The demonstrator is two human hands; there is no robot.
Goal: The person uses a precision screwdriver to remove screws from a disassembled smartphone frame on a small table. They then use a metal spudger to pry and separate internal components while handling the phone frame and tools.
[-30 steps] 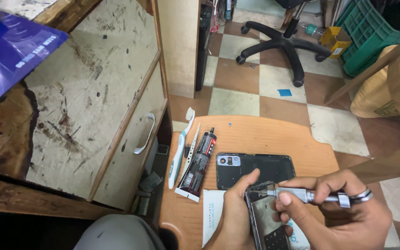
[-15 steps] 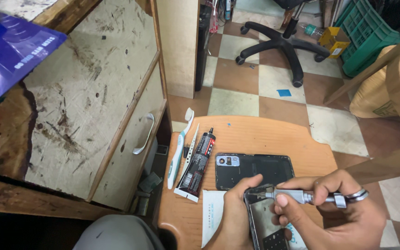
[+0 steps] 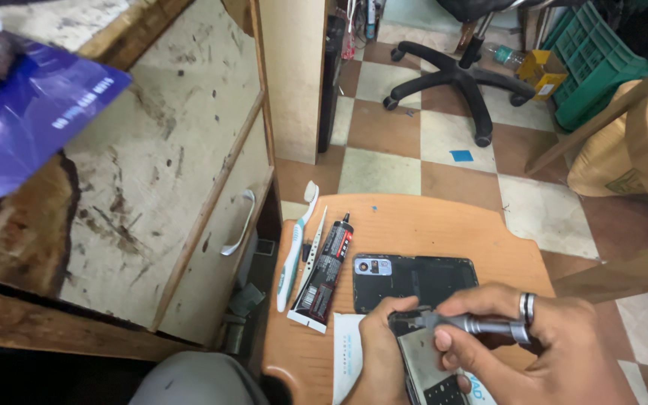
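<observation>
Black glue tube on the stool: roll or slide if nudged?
The black glue tube looks flattened toward its crimped end, so it probably slides rather than rolls. It looks soft, likely to dent when squeezed. It lies beside the toothbrush, so a sideways push may shift that too.

One head-worn camera looks steeply down, close over the small wooden table (image 3: pixel 429 232) and floor.

The opened phone (image 3: pixel 421 364) lies face-down on the orange stool, its insides bare, partly hidden by hands. The silver screwdriver (image 3: pixel 474 325) lies almost level, tip on the phone's top edge.
</observation>
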